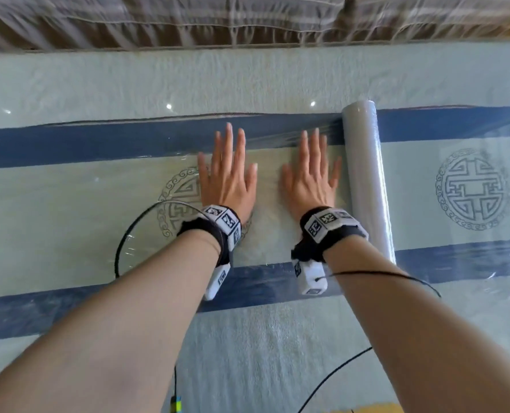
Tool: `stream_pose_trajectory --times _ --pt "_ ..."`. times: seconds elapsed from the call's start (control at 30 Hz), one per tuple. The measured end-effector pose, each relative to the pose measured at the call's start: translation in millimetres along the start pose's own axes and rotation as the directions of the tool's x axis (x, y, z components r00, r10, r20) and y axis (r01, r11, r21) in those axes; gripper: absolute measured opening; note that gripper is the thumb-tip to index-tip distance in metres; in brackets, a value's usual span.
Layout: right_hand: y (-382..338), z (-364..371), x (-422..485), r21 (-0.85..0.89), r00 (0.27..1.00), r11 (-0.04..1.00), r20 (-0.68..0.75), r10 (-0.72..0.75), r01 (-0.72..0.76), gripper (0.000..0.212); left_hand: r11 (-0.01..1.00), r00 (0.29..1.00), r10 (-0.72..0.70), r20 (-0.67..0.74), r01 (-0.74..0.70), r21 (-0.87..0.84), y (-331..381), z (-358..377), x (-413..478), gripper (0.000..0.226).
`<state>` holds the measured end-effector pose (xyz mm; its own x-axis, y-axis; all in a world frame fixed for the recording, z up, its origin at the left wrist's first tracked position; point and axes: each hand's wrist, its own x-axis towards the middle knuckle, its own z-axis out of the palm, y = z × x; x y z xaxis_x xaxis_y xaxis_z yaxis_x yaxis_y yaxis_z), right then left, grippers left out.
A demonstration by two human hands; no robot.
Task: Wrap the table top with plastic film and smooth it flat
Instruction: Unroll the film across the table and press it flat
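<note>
The striped table top [69, 84] fills the frame, long axis left to right. Plastic film [98, 189] covers its middle, stretching left from the roll [364, 174] — right of centre, axis nearly top to bottom. Left hand [228, 180] and right hand [310, 180] press flat on it, fingers straight — wristbands [222, 223] bear coded squares.

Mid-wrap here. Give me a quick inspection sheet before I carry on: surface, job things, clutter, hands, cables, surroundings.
Surface: table top in pale cloth with blue stripes and round emblems.
Job's things: film spread under both hands, wrinkled toward the roll, which lies across the table just right of the right hand.
Clutter: nothing seen.
Hands: left hand and right hand flat on the film, fingers straight, side by side.
Cables: black cable loops from the left wrist; another trails from the right.
Surroundings: brown fabric beyond the far edge.
</note>
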<state>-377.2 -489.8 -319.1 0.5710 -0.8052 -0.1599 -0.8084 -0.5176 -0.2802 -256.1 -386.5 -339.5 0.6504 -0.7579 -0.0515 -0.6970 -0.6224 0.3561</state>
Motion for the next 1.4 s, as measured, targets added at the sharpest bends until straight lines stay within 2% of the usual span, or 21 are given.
stream_pose_trajectory --times 0.07,0.17,0.27,0.33,0.4,0.47,0.53,0.63,0.8,0.87,0.97,1.1,1.23,1.4 --pt "14 -11 19 0.060 0.995 0.993 0.001 0.102 -0.102 0.068 0.999 1.000 -0.003 0.017 0.002 0.032 -6 -1 18 0.062" --pt "22 -15 22 -0.030 0.991 0.992 0.040 0.124 -0.123 0.067 0.995 1.000 -0.003 -0.014 0.004 0.103 -5 0 17 0.064" --pt "22 -22 20 -0.022 0.984 0.991 0.118 0.136 -0.134 0.067 0.995 1.000 0.006 0.008 -0.007 0.100 -1 -1 16 0.064" --pt "18 -30 19 0.008 0.984 0.996 0.152 0.090 -0.092 0.064 0.995 0.999 -0.027 0.029 0.023 0.102 -5 -4 15 0.064" --pt "12 -32 10 -0.086 0.997 0.994 0.048 -0.062 0.065 0.057 0.995 1.000 -0.006 0.019 0.004 0.102 -5 -7 5 0.062" --pt "10 -28 -3 -0.206 0.982 0.963 -0.042 -0.183 0.171 0.057 0.995 0.996 0.084 0.041 -0.087 0.058 4 -6 -11 0.061" --pt "12 -23 -13 -0.213 0.990 0.969 -0.039 -0.136 0.124 0.061 0.991 0.983 0.129 0.133 -0.133 0.014 18 1 -31 0.061" --pt "18 -11 -24 -0.191 0.999 0.982 0.040 -0.002 0.009 0.066 0.993 0.958 0.112 0.264 -0.114 -0.008 36 15 -63 0.062" --pt "13 9 -38 -0.358 0.978 0.916 0.164 -0.130 0.182 0.070 0.990 0.918 0.107 0.382 -0.134 0.043 47 32 -87 0.065" --pt "3 12 -36 -0.362 0.980 0.917 0.162 -0.114 0.166 0.070 0.993 0.924 0.069 0.377 -0.099 0.060 29 33 -87 0.069" --pt "-7 18 -34 -0.370 0.983 0.925 0.183 -0.023 0.090 0.064 0.990 0.939 0.085 0.333 -0.116 0.074 -9 37 -84 0.067" --pt "-14 36 -40 -0.398 0.966 0.917 0.232 0.113 -0.011 0.061 0.992 0.922 -0.005 0.387 -0.044 0.117 -53 45 -85 0.067" --pt "-37 48 -45 -0.384 0.945 0.923 0.299 0.132 -0.008 0.057 0.977 0.897 -0.153 0.415 0.075 0.197 -104 29 -77 0.065" --pt "-64 55 -38 -0.334 0.935 0.942 0.320 0.153 -0.040 0.057 0.962 0.890 -0.214 0.402 0.121 0.244 -148 7 -57 0.063"
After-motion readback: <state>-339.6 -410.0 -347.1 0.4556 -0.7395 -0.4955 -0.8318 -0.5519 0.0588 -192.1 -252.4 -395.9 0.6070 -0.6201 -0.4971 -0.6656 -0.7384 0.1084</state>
